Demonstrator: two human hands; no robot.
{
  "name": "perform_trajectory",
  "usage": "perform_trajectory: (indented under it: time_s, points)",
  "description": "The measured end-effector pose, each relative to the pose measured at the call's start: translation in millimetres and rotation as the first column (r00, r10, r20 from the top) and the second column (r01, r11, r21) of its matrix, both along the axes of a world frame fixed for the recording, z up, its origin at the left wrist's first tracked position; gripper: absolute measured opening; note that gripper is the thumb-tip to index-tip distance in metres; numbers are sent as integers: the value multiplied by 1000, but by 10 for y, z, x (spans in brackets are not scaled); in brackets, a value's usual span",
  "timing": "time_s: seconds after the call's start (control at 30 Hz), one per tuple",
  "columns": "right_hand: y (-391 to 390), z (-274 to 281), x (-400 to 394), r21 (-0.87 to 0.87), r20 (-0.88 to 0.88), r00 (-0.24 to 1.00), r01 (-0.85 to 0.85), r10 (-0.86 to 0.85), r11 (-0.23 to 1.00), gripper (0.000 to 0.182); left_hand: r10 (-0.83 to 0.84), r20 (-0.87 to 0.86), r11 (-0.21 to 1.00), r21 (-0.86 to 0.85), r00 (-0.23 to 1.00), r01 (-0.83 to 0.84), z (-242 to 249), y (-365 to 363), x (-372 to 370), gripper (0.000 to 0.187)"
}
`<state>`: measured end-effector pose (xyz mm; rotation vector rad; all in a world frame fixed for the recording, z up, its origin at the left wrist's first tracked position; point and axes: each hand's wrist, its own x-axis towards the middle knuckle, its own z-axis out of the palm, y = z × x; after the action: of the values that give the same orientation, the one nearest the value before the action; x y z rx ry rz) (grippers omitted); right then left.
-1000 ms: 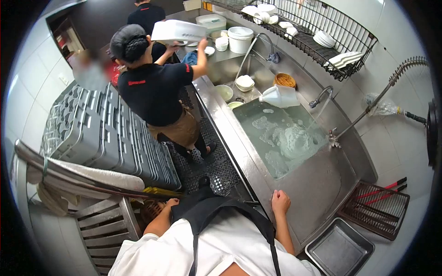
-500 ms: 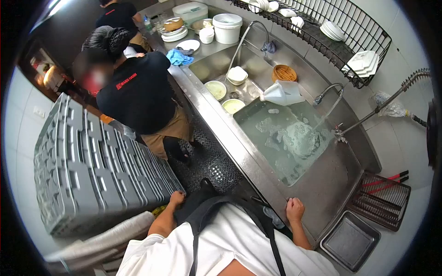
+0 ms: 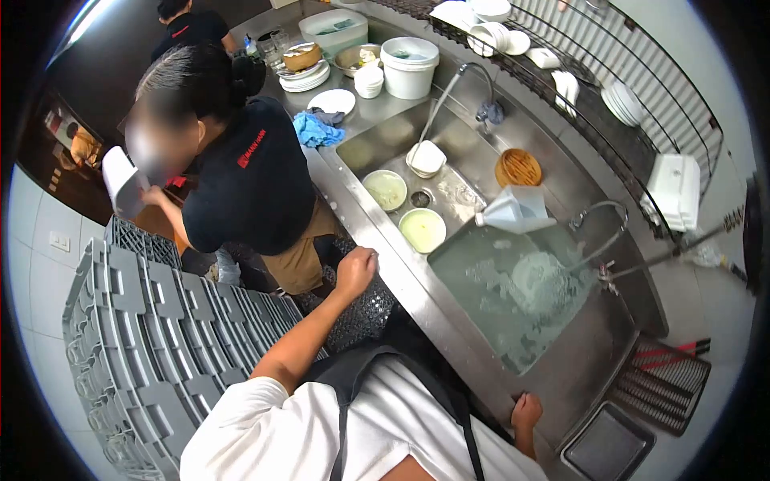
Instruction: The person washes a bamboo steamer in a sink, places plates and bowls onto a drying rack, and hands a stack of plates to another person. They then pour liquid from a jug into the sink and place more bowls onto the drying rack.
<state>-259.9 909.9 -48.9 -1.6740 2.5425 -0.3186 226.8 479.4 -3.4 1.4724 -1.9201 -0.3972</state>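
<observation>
My left hand (image 3: 357, 272) is raised beside the front edge of the steel sink counter (image 3: 385, 256), its fingers curled closed and nothing showing in them. On the counter's near rim rests my right hand (image 3: 526, 411), also with fingers curled in and nothing visible inside. Closest to both hands is the right basin of cloudy water (image 3: 481, 297), with foam where the tap (image 3: 613, 210) runs. A translucent plastic jug (image 3: 517, 210) lies tilted at the basin's far edge. In the left basin are two bowls of pale liquid (image 3: 422, 231), white dishes (image 3: 426, 159) and a round bamboo steamer (image 3: 518, 167).
A co-worker (image 3: 249, 168) in a black shirt stands left of the counter, holding a white container (image 3: 124, 183). Stacked grey racks (image 3: 176, 321) line my left side. A white bucket (image 3: 409, 68) stands behind the sinks, a wire dish shelf (image 3: 561, 88) above. A metal tray (image 3: 608, 445) is at right.
My left hand has moved up and right, from beside the racks to the counter edge. The view has shifted. The co-worker has turned, and a white container now shows in the co-worker's hand.
</observation>
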Motion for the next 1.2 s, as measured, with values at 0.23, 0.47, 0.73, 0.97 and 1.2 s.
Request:
perform_trajectory:
  time_s: [0.23, 0.47, 0.73, 0.97, 1.2]
  points:
    - [-221, -185, 152, -44, 85, 986, 147, -143, 988, 25, 37, 158, 998, -63, 987, -27, -149, -1009, -208, 7]
    - [-2308, -141, 878, -254, 242, 966, 159, -96, 954, 6, -253, 403, 961, 3, 880, 275, -580, -1998, -594, 7]
    - [-5549, 78, 1690, -492, 110, 847, -408, 520, 769, 8, -493, 355, 756, 627, 794, 190, -2831, -3384, -1806, 26]
    - [-5938, -342, 1608, -402, 262, 786, -439, 561, 803, 20, -429, 393, 795, 591, 813, 134, -3661, -3899, -1828, 26]
    - [-5973, -370, 1591, -384, 271, 768, -467, 580, 797, 22, -577, 590, 816, 438, 565, 376, -3833, -4029, -1782, 14]
